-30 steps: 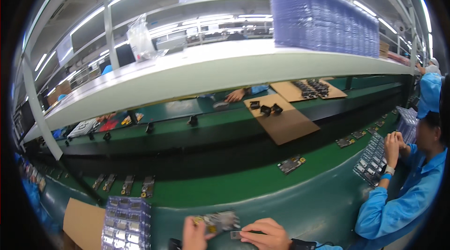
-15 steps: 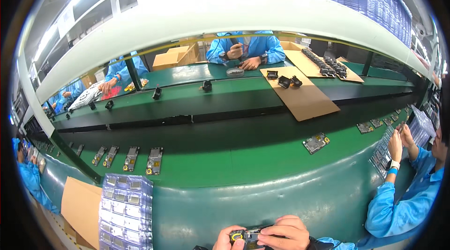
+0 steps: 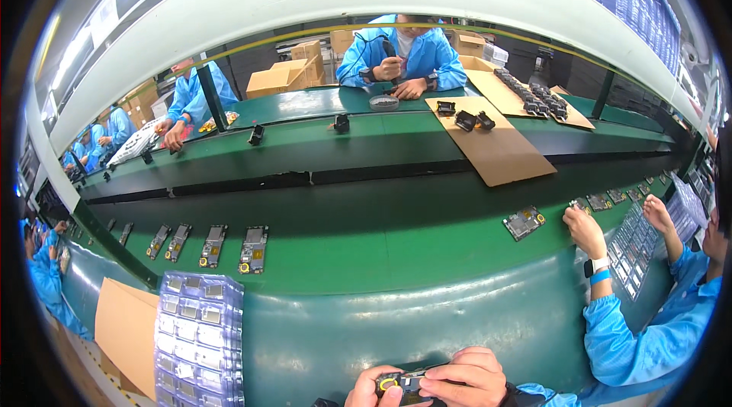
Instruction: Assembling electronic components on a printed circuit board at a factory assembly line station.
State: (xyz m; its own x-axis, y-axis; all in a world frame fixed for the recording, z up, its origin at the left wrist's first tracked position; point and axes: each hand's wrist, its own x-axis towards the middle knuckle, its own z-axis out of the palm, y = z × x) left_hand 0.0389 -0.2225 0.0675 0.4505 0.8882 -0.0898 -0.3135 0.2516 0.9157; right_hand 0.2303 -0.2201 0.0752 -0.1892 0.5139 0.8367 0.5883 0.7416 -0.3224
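Observation:
At the bottom of the head view I hold a dark circuit board (image 3: 402, 381) with a yellow ring on its left end. My left hand (image 3: 367, 387) grips that left end, the thumb lying beside the ring. My right hand (image 3: 469, 379) closes on the right part, its fingertips at a pale rectangular piece on the board's face. Whether that piece is loose or fixed I cannot tell. The fingers cover much of the board. To the left of my hands stands a clear plastic tray (image 3: 200, 338) with grey rectangular parts in its pockets.
Several circuit boards (image 3: 254, 249) lie on the green belt (image 3: 366, 254) ahead; one board (image 3: 524, 222) lies further right. A co-worker's hand (image 3: 585, 233) reaches over the belt at right. Brown cardboard (image 3: 126, 331) stands beyond the tray. A metal post (image 3: 114, 247) rises at left.
The co-worker at right has parted their hands, moving one to the boards on the belt. The single board at right has shifted and turned. My hands keep their hold on the board.

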